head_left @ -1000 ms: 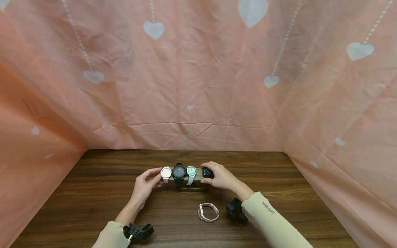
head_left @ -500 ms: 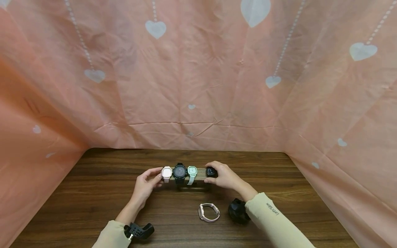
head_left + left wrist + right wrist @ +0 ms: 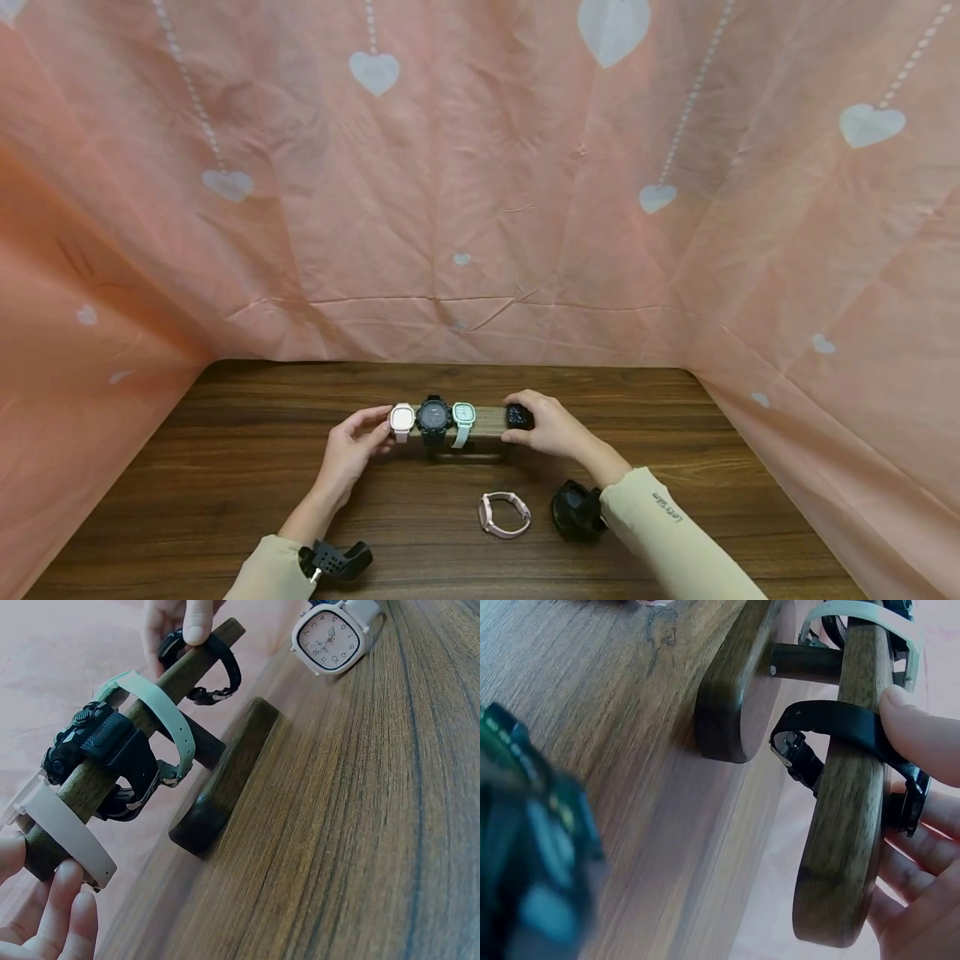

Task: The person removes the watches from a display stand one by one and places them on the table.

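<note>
A wooden watch stand has a raised crossbar carrying several watches. In the head view, from the left come a pale pink watch, a chunky black watch and a mint green watch. My left hand grips the crossbar's left end beside the pale pink watch, thumb on one side and fingers on the other. Toward the right end, my right hand pinches a black square watch, whose buckled strap loops around the bar. A stretch of bare wood lies between it and the mint watch.
Another pink watch lies on its side on the wooden table, nearer to me than the stand. Black wrist devices sit at both cuffs. A pink curtain with hearts hangs behind and at the sides.
My right hand has slid the black square watch to the right along the crossbar, widening the space from the mint watch. The left hand stays at the left end.
</note>
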### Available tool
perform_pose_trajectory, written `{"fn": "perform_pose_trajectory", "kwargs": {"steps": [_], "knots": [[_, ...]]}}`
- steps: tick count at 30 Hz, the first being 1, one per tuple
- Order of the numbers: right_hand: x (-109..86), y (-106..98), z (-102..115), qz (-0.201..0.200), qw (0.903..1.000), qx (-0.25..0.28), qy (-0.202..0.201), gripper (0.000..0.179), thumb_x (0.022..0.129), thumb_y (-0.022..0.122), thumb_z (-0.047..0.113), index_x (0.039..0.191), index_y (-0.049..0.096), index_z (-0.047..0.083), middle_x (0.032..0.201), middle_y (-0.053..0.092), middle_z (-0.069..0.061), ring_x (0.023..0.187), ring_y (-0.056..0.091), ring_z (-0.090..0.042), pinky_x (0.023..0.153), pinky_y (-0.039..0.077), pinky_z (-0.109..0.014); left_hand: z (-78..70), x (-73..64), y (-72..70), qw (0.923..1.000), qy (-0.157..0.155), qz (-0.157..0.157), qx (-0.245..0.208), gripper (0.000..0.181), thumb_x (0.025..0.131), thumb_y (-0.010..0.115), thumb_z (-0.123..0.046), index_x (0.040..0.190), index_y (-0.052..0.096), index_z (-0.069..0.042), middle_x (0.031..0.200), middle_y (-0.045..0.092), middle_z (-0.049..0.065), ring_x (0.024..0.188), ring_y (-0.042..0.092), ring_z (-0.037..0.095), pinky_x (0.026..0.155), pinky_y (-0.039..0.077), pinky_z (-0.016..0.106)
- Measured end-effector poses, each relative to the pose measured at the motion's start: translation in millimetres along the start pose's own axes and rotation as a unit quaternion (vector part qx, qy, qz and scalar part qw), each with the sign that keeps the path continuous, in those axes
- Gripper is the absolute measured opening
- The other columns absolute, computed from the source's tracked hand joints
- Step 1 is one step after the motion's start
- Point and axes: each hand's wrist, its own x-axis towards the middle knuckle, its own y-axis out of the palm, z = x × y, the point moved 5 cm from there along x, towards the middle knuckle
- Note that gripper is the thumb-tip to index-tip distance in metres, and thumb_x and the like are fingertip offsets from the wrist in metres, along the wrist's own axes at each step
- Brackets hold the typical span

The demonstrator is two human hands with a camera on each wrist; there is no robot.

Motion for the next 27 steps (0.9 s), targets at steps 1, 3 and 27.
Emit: {"fn": "perform_pose_trajectory", "kwargs": {"steps": [1,3,27], "knots": [[-0.5,-1,0,0.0,1.0,-0.001,0.0,0.047,0.075,0.078,0.024,0.114,0.06,0.005,0.112,0.061,-0.01,0.102,0.058,-0.025,0.085,0.047,-0.041,0.1,0.0,0.1,1.0,0.0,0.0,-0.001,0.03,0.087,0.064,-0.005,0.117,0.061,0.0,0.107,0.061,0.016,0.073,0.065,0.021,0.073,0.055,0.041],[-1.6,-2,-1,0.0,1.0,-0.003,0.004,0.047,0.075,0.079,0.025,0.114,0.06,0.005,0.111,0.061,-0.01,0.101,0.058,-0.025,0.085,0.047,-0.04,0.3,0.0,0.2,1.0,-0.002,0.001,-0.005,0.03,0.087,0.064,-0.005,0.117,0.061,0.0,0.107,0.061,0.016,0.073,0.065,0.021,0.073,0.054,0.041],[-6.6,-15,-12,0.025,0.9992,-0.011,0.03,0.049,0.073,0.08,0.023,0.113,0.06,0.003,0.109,0.062,-0.011,0.099,0.059,-0.028,0.083,0.048,-0.041,2.7,3.6,-1.4,1.0,-0.006,0.001,-0.006,0.031,0.087,0.064,-0.005,0.118,0.061,-0.001,0.108,0.06,0.016,0.073,0.065,0.02,0.069,0.055,0.034]]}}
